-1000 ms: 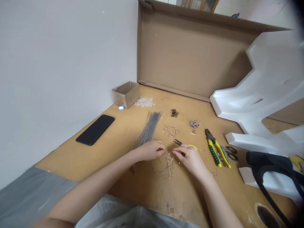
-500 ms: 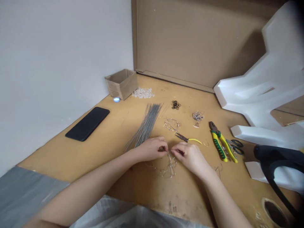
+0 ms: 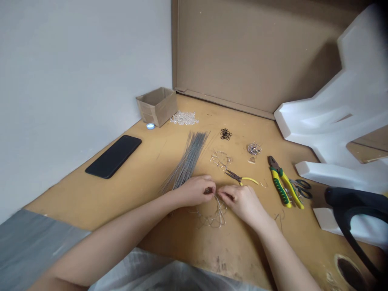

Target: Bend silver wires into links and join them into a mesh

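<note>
My left hand (image 3: 198,190) and my right hand (image 3: 241,199) meet nearly fingertip to fingertip above the table, both closed in a pinch. Between them they hold a piece of thin bent wire (image 3: 220,214), whose silvery loops hang below the fingers toward the tabletop. The exact spot gripped is hidden by the fingertips. Just beyond my left hand lies a bundle of straight grey wires (image 3: 190,155). Small pliers with a yellow handle (image 3: 242,178) rest beyond my right hand, beside a loose ring of bent wire pieces (image 3: 221,159).
At right lie larger green-and-yellow pliers (image 3: 280,182) and scissors (image 3: 303,188). Farther back are black rings (image 3: 226,134), a small metal pile (image 3: 254,148), clear beads (image 3: 184,118) and a cardboard box (image 3: 157,107). A phone (image 3: 113,157) lies left; white foam (image 3: 315,121) stands right.
The fingertips of my two hands have come slightly closer together, still pinching the wire. The whole view has shifted a little; the objects on the table stay put.
</note>
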The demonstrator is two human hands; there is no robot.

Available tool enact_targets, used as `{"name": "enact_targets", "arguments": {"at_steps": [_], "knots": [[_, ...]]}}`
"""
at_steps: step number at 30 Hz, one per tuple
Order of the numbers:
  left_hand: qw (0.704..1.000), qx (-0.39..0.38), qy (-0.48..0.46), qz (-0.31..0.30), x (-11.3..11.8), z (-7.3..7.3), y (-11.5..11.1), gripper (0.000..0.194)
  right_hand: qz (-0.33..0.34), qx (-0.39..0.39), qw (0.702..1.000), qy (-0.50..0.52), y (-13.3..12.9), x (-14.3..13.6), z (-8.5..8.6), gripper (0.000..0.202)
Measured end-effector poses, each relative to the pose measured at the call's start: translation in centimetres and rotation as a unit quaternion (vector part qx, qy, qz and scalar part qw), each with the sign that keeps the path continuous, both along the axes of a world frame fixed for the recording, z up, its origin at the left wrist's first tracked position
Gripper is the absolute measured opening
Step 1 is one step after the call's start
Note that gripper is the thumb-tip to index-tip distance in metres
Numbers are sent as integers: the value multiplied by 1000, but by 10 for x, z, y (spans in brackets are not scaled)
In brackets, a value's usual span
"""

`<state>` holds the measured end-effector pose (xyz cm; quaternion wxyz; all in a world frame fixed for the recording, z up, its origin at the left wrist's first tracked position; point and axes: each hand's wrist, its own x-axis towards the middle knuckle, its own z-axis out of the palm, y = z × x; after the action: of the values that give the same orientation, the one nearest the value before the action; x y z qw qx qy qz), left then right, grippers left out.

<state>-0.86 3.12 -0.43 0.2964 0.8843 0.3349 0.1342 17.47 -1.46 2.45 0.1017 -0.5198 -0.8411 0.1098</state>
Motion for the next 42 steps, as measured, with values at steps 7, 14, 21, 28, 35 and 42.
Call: {"name": "enact_targets", "arguments": {"at_steps": [7, 14, 21, 28, 35, 42], "knots": [[1000, -14, -6, 3, -1, 2, 0, 18, -3, 13, 999, -36, -2, -1, 1, 24], [1000, -16, 2, -3, -2, 6, 0, 18, 4, 24, 998, -62, -4, -3, 4, 23], [1000, -17, -7, 5, -1, 4, 2, 15, 47, 66, 992, -100, -8, -9, 8, 28], [1000, -13, -19, 7, -2, -2, 2, 17, 13, 23, 999, -22, -3, -1, 2, 22], [1000, -8, -24, -8, -2, -3, 3, 19, 4, -32, 998, 61, -2, 6, 9, 19], [1000, -10, -12, 0, -1, -1, 3, 17, 15, 35, 999, -19, -2, 1, 5, 22]]}}
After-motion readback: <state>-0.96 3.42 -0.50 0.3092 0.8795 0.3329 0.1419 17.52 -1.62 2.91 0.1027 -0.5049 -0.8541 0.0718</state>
